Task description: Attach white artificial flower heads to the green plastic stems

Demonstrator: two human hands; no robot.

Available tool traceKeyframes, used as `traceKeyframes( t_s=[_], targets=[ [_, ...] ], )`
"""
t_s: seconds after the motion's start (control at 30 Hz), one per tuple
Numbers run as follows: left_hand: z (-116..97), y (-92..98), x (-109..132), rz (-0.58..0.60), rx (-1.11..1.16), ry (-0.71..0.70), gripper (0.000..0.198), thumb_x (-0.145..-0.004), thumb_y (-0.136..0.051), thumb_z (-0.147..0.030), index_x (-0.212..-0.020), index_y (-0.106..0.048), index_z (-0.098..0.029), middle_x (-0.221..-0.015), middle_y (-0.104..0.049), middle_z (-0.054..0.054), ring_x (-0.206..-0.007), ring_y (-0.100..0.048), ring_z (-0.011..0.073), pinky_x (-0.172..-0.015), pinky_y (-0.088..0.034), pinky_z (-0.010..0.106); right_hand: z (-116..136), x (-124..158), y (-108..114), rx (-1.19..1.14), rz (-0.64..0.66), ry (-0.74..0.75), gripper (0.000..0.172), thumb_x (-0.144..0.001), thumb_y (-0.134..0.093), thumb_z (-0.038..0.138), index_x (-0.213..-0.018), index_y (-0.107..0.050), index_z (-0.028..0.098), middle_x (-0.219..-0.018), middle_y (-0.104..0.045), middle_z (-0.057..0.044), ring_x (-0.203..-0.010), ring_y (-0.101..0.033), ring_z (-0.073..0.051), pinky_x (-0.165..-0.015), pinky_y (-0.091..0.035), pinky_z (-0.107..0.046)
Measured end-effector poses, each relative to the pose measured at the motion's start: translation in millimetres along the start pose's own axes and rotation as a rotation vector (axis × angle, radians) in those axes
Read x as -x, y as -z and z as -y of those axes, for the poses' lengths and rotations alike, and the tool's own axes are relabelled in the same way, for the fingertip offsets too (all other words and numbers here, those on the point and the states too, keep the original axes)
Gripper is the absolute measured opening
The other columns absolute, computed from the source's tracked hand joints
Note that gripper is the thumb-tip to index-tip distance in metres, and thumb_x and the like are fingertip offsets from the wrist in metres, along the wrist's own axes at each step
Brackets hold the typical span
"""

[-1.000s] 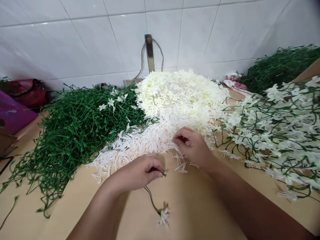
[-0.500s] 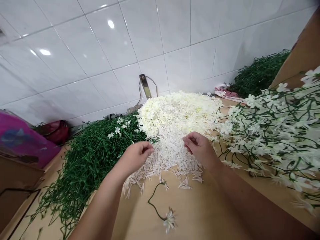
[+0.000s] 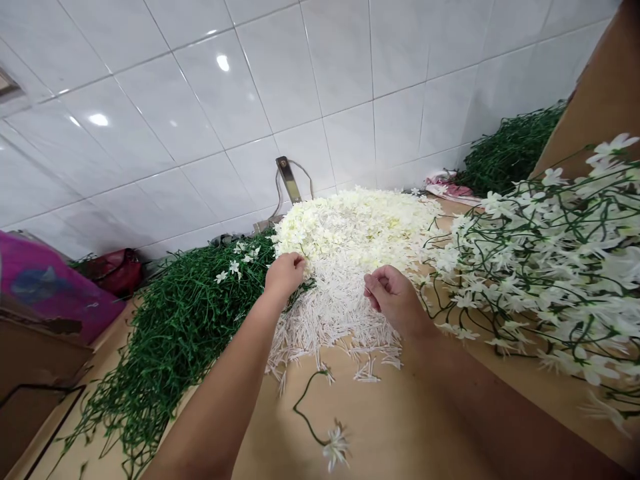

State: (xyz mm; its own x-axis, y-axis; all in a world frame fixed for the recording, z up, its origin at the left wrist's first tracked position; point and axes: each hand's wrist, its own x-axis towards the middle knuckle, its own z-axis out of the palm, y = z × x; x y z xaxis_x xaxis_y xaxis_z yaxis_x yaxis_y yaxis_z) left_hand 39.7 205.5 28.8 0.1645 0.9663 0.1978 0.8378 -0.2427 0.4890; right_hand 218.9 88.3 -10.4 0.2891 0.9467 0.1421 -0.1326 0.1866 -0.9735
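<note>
My left hand is closed in a pinch at the left edge of a heap of pale yellow-white flower petals, beside the green stems. Whatever its fingertips hold, if anything, is hidden. Over the right side of the loose white sticks, my right hand has thumb and fingers pressed together. What it pinches is too small to make out. In front of both arms, a single artificial flower with a bent green stem lies on the brown board.
A large pile of green stems spreads at left, with several white blossoms on it. Finished-looking white flowers fill the right side. More green stems lie behind them, near a cardboard panel. A tiled wall stands behind.
My left hand has moved forward, away from me, from the white sticks to the edge of the petal heap. My right hand stays nearly in place, still pinched.
</note>
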Motion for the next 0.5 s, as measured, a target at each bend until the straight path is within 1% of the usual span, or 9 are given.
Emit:
traceKeyframes(
  t_s=[0.1, 0.2, 0.27, 0.33, 0.37, 0.4, 0.5],
  targets=[
    [3.5, 7.0, -3.2, -0.018, 0.192, 0.057, 0.013, -0.069, -0.054, -0.03, -0.066, -0.055, -0.017, -0.062, -0.055, 0.001, -0.06, -0.049, 0.0145, -0.058, -0.033, 0.026, -2.2, -2.1, -0.2, -0.051, 0.047, -0.033, 0.026, -0.066, -0.064, 0.036, -0.065, -0.046, 0.018, -0.049, -0.05, 0.006, -0.038, -0.041, -0.005, -0.037, -0.033, -0.019],
    [2.3, 13.5, 7.7, -0.012, 0.414, 0.107, 0.017, -0.068, -0.053, -0.033, -0.066, -0.05, -0.016, -0.062, -0.055, 0.001, -0.056, -0.05, 0.0115, -0.056, -0.035, 0.024, -1.2, -2.0, 0.0, -0.071, 0.1, -0.068, 0.024, -0.061, -0.067, 0.031, -0.072, -0.051, 0.016, -0.049, -0.05, 0.007, -0.04, -0.043, -0.006, -0.04, -0.037, -0.021],
    [0.4, 16.8, 24.6, 0.013, 0.545, 0.137, 0.02, -0.069, -0.052, -0.036, -0.068, -0.049, -0.016, -0.062, -0.055, 0.0, -0.054, -0.049, 0.0099, -0.054, -0.035, 0.022, 1.3, -0.4, -0.1, -0.076, 0.138, -0.084, 0.025, -0.061, -0.066, 0.029, -0.079, -0.056, 0.015, -0.051, -0.051, 0.007, -0.042, -0.045, -0.006, -0.043, -0.039, -0.022],
    [-0.9, 18.1, 46.5, 0.058, 0.672, 0.177, 0.023, -0.066, -0.055, -0.038, -0.069, -0.049, -0.016, -0.059, -0.053, -0.001, -0.052, -0.048, 0.0089, -0.052, -0.035, 0.021, 3.8, 1.7, -0.8, -0.062, 0.177, -0.095, 0.025, -0.062, -0.065, 0.029, -0.081, -0.059, 0.014, -0.051, -0.051, 0.006, -0.044, -0.045, -0.006, -0.046, -0.039, -0.023],
    [-1.2, 17.8, 57.9, 0.085, 0.851, 0.248, 0.025, -0.061, -0.061, -0.036, -0.069, -0.049, -0.016, -0.057, -0.052, -0.002, -0.051, -0.047, 0.008, -0.052, -0.035, 0.02, 4.6, 2.7, -1.4, -0.048, 0.192, -0.097, 0.023, -0.063, -0.065, 0.029, -0.079, -0.06, 0.014, -0.051, -0.051, 0.006, -0.045, -0.045, -0.006, -0.046, -0.039, -0.023],
    [-1.4, 16.8, 69.0, 0.108, 0.981, 0.31, 0.026, -0.057, -0.066, -0.033, -0.069, -0.049, -0.016, -0.056, -0.05, -0.004, -0.049, -0.045, 0.0068, -0.051, -0.034, 0.019, 4.9, 3.6, -2.2, -0.034, 0.203, -0.097, 0.022, -0.063, -0.065, 0.03, -0.077, -0.061, 0.013, -0.052, -0.052, 0.005, -0.046, -0.045, -0.006, -0.047, -0.039, -0.023],
    [-2.4, 11.0, 96.5, 0.175, 1.197, 0.422, 0.027, -0.056, -0.069, -0.027, -0.07, -0.05, -0.014, -0.054, -0.05, -0.004, -0.048, -0.043, 0.0048, -0.049, -0.032, 0.017, 3.6, 5.7, -4.5, 0.01, 0.205, -0.081, 0.02, -0.063, -0.066, 0.03, -0.071, -0.059, 0.014, -0.054, -0.051, 0.004, -0.049, -0.046, -0.007, -0.05, -0.04, -0.023]
  ],
)
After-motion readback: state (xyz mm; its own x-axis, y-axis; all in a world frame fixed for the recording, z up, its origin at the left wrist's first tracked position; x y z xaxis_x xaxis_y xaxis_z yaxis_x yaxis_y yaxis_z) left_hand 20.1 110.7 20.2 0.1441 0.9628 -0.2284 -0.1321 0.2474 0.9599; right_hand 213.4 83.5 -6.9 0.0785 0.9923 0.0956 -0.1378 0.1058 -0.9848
